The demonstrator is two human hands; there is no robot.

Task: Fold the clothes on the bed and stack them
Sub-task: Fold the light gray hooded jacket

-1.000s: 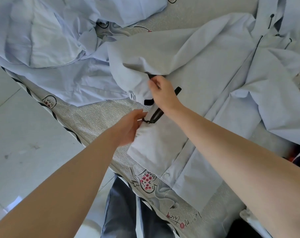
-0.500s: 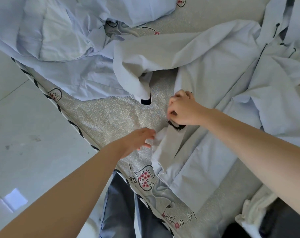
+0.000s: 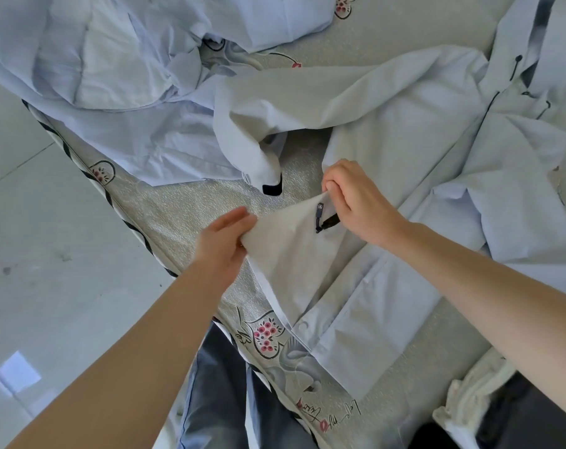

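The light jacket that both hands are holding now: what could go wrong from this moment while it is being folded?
1. The right hand pinches the light jacket right beside the black zipper pull; the pull may end up trapped inside the fold.
2. The sleeve with the black cuff lies bunched, so it may crease.
3. The jacket hem lies near the bed edge and might slide off.

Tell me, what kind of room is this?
Probably a bedroom at home: a bed with a flower-printed sheet, pale jackets spread over it for folding, and a glossy tiled floor beside it.
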